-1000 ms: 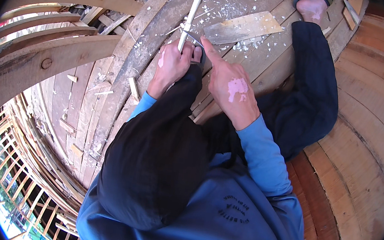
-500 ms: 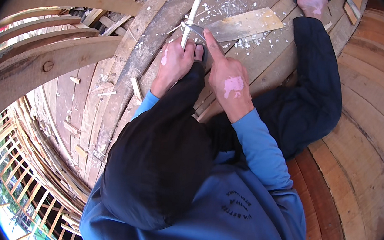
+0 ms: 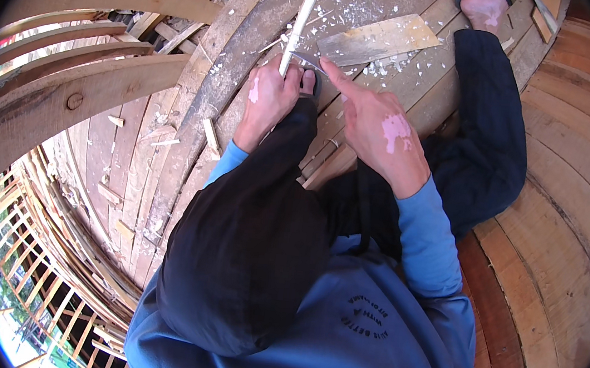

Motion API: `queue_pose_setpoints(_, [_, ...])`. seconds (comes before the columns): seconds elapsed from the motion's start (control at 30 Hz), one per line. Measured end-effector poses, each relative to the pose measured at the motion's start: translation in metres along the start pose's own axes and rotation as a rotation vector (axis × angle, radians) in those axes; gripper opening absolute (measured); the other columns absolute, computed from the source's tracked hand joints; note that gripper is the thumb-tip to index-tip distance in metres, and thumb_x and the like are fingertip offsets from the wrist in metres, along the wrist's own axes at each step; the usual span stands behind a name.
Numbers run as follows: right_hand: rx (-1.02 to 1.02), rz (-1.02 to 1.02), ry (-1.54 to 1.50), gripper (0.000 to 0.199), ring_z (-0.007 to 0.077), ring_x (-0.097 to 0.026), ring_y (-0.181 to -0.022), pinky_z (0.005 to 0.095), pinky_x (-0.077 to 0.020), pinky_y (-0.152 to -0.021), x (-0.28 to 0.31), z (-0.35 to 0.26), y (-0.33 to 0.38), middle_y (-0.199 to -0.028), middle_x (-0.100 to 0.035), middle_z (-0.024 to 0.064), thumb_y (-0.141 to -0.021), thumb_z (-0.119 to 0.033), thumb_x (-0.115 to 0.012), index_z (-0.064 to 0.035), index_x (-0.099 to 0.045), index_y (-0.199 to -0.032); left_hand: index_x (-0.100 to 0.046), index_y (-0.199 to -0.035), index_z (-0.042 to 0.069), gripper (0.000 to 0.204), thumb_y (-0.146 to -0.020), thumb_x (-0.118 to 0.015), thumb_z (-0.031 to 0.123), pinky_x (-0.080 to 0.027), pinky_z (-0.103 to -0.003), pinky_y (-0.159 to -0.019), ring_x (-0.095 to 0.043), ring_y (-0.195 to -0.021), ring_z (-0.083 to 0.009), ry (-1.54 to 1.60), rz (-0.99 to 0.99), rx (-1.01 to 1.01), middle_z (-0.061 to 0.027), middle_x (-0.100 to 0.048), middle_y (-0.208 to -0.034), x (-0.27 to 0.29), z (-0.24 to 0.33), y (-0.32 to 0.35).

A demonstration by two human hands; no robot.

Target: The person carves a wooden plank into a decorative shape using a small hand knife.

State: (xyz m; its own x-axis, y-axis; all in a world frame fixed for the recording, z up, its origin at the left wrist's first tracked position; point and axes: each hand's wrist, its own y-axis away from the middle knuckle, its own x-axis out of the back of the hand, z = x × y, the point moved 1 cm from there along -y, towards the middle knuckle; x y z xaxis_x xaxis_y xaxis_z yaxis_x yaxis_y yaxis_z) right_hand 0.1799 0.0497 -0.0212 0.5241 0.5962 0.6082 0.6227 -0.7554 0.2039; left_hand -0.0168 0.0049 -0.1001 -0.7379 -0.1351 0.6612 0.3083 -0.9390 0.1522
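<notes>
A long pale wooden stick [image 3: 302, 23] rises from my left hand [image 3: 269, 99], whose fingers are wrapped round its lower end beside my foot. In my right hand [image 3: 380, 125] is a knife [image 3: 306, 59]; its handle is hidden in my palm. The index finger lies stretched along the back of the blade, and the blade meets the stick just above my left fingers. Under and around the hands lie small pale wood shavings [image 3: 379, 67] on the planks.
A flat board [image 3: 378, 40] lies on the plank floor [image 3: 244, 56] beyond my hands. Curved timber ribs [image 3: 82, 90] stand at the left. A planked wall [image 3: 577, 163] curves up on the right, near my outstretched leg [image 3: 492, 126]. Loose offcuts [image 3: 210, 134] lie to the left.
My right hand and the knife have moved right and slightly nearer, the blade sliding down the stick toward my left hand. The left hand keeps its hold and the stick tilts slightly right.
</notes>
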Motion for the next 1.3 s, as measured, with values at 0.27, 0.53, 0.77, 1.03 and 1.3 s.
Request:
queue_pose_setpoints(0.27, [0.016, 0.024, 0.020, 0.057, 0.0474, -0.065, -0.079, 0.0548, -0.0520, -0.077, 0.004, -0.004, -0.002, -0.085, -0.068, 0.0282, -0.089, 0.002, -0.057, -0.0098, -0.061, -0.144, -0.065, -0.092, -0.003, 0.025, -0.097, -0.056, 0.019, -0.054, -0.054, -0.072, -0.069, -0.076, -0.0478, -0.019, 0.022, 0.043, -0.0289, -0.067, -0.077, 0.000, -0.001, 0.000])
queue_pose_setpoints(0.53, [-0.014, -0.031, -0.004, 0.065, 0.0510, -0.063, -0.085, 0.0581, -0.0494, -0.081, 0.002, -0.004, -0.004, -0.097, -0.065, 0.0302, -0.094, 0.002, -0.054, -0.0178, -0.049, -0.155, -0.065, -0.092, -0.003, 0.024, -0.097, -0.055, 0.019, -0.054, -0.055, -0.072, -0.069, -0.076, -0.0480, -0.018, -0.002, 0.053, -0.0285, -0.067, -0.076, -0.001, -0.003, -0.001])
queue_pose_setpoints(0.77, [-0.006, -0.016, -0.017, 0.060, 0.0503, -0.064, -0.091, 0.0566, -0.0514, -0.084, -0.002, -0.006, -0.005, -0.108, -0.068, 0.0279, -0.094, 0.001, -0.054, -0.0141, -0.052, -0.152, -0.067, -0.092, -0.005, 0.027, -0.097, -0.056, 0.019, -0.054, -0.052, -0.070, -0.070, -0.074, -0.0467, 0.026, 0.000, 0.101, -0.0285, -0.068, -0.077, -0.001, -0.001, -0.001])
queue_pose_setpoints(1.03, [-0.029, -0.048, -0.026, 0.065, 0.0516, -0.064, -0.087, 0.0582, -0.0490, -0.080, -0.002, -0.009, -0.005, -0.097, -0.067, 0.0300, -0.095, 0.001, -0.054, -0.0184, -0.047, -0.157, -0.067, -0.092, -0.007, 0.028, -0.097, -0.058, 0.018, -0.055, -0.051, -0.070, -0.071, -0.074, -0.0447, 0.035, -0.025, 0.111, -0.0276, -0.069, -0.077, -0.001, -0.003, -0.002])
queue_pose_setpoints(1.3, [-0.072, 0.017, 0.046, 0.059, 0.0485, -0.067, -0.085, 0.0558, -0.0525, -0.080, -0.015, -0.018, -0.002, -0.093, -0.070, 0.0282, -0.088, 0.003, -0.056, -0.0029, -0.054, -0.148, -0.066, -0.090, -0.007, 0.028, -0.097, -0.058, 0.019, -0.054, -0.053, -0.070, -0.069, -0.072, -0.0461, 0.063, -0.040, 0.110, -0.0272, -0.068, -0.077, 0.000, 0.004, 0.000])
